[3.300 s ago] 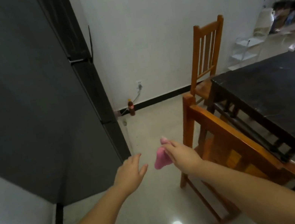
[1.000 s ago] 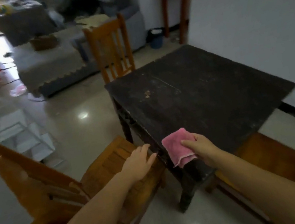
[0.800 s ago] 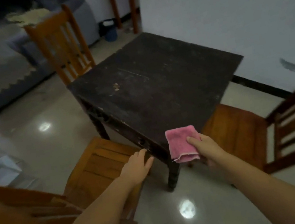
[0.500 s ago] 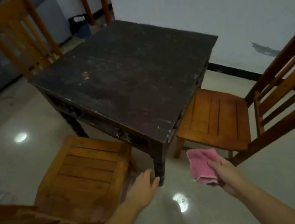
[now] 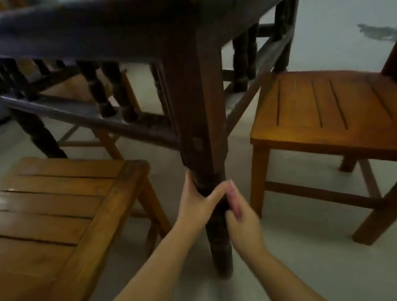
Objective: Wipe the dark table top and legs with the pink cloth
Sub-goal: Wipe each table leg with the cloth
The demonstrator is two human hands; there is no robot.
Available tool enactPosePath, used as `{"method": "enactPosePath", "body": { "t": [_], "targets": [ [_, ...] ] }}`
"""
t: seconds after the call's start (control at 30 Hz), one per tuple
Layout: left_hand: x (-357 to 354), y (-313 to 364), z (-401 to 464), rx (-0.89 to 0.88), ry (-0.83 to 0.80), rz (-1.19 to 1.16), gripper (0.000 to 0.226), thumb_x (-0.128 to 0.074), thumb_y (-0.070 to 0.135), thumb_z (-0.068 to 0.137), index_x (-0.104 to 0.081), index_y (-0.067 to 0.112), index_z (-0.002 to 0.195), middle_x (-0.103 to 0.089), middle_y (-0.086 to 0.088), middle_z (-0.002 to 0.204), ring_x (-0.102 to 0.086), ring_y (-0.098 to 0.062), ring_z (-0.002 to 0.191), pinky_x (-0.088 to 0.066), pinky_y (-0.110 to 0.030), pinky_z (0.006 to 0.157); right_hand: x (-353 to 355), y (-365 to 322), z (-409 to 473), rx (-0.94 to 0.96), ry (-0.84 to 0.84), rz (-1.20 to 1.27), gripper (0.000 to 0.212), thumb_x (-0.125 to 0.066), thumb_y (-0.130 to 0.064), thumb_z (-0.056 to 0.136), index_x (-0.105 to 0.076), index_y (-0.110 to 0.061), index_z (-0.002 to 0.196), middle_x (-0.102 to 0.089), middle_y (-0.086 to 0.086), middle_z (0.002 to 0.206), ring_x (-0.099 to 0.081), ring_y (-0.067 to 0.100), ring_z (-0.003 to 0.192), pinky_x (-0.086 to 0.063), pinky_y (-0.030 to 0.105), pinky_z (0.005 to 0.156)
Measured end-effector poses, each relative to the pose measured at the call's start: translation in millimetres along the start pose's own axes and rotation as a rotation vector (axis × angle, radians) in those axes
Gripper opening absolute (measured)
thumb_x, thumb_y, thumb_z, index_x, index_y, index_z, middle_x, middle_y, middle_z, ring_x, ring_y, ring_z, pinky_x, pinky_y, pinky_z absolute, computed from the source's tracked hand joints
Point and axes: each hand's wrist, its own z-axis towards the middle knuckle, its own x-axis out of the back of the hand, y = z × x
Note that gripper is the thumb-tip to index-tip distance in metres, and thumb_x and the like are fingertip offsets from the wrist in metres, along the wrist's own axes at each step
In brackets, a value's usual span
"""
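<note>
Where half a second ago the pink cloth (image 5: 235, 203) hung clear of the near corner leg (image 5: 215, 227), now pressed against it by right hand (image 5: 242, 224), fingers curled on cloth; wiping of legs starting, surface (image 5: 114, 8) untouched. Left hand (image 5: 197, 203) wrapped round leg.

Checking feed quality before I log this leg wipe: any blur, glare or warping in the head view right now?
Head view: motion blur smears the pink cloth and the right hand; the left hand on the table leg is a bit sharper. Wide-angle distortion bows the table top edge. Small glare patches on the floor; room dim overall.
</note>
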Motion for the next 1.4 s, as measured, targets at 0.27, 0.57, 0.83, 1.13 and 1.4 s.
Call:
{"method": "enactPosePath", "body": {
  "t": [0.27, 0.57, 0.83, 1.13, 1.4],
  "targets": [
    [-9.4, -38.5, 21.1, -0.205, 0.048, -0.162, 0.059, -0.071, 0.026, 0.074, -0.044, 0.023, 0.128, -0.059, 0.005, 0.114, -0.057, -0.01, 0.105, -0.047, -0.031, 0.09, -24.6, 138.6, -2.4, 0.072, 0.105, -0.014, 0.063, -0.037, 0.012, 0.093, -0.036, -0.039, 0.131, -0.043, -0.029, 0.128, -0.039, -0.025, 0.113, -0.029, -0.002, 0.096],
    [-9.7, -42.1, 26.9, -0.267, 0.043, -0.11, 0.053, -0.071, 0.029, 0.075, -0.045, 0.026, 0.122, -0.06, 0.008, 0.108, -0.058, -0.005, 0.1, -0.048, -0.023, 0.083, -8.5, 169.2, 18.1, -0.325, -0.013, -0.102, 0.051, -0.032, -0.001, 0.098, -0.044, -0.032, 0.137, -0.061, 0.006, 0.117, -0.059, 0.016, 0.084, -0.045, 0.022, 0.066],
    [-6.7, -43.8, 29.3, -0.284, -0.017, -0.127, 0.04, -0.071, 0.024, 0.077, -0.045, 0.034, 0.106, -0.059, 0.012, 0.098, -0.06, 0.007, 0.085, -0.047, -0.014, 0.07, -27.7, 157.7, 4.4, -0.008, 0.168, 0.041, 0.048, -0.035, -0.003, 0.096, -0.041, -0.017, 0.141, -0.046, 0.0, 0.144, -0.043, 0.011, 0.13, -0.028, 0.03, 0.112],
    [-4.9, -41.5, 26.0, -0.29, -0.038, -0.087, 0.061, -0.071, 0.03, 0.077, -0.04, 0.02, 0.128, -0.057, 0.001, 0.115, -0.054, -0.013, 0.108, -0.046, -0.038, 0.095, -23.0, 175.6, -11.6, -0.276, 0.069, -0.023, 0.065, -0.031, 0.007, 0.094, -0.034, -0.036, 0.143, -0.059, -0.003, 0.102, -0.051, 0.005, 0.063, -0.043, 0.024, 0.059],
    [3.0, -36.7, 27.0, -0.258, -0.138, -0.084, 0.058, -0.069, 0.029, 0.077, -0.041, 0.02, 0.127, -0.055, 0.009, 0.109, -0.053, -0.002, 0.1, -0.042, -0.021, 0.086, -38.8, 93.6, -11.7, 0.62, 0.15, -0.195, 0.075, -0.031, -0.002, 0.087, -0.007, -0.04, 0.148, -0.006, -0.027, 0.155, -0.008, 0.006, 0.146, -0.015, 0.027, 0.118]
  ]
}}
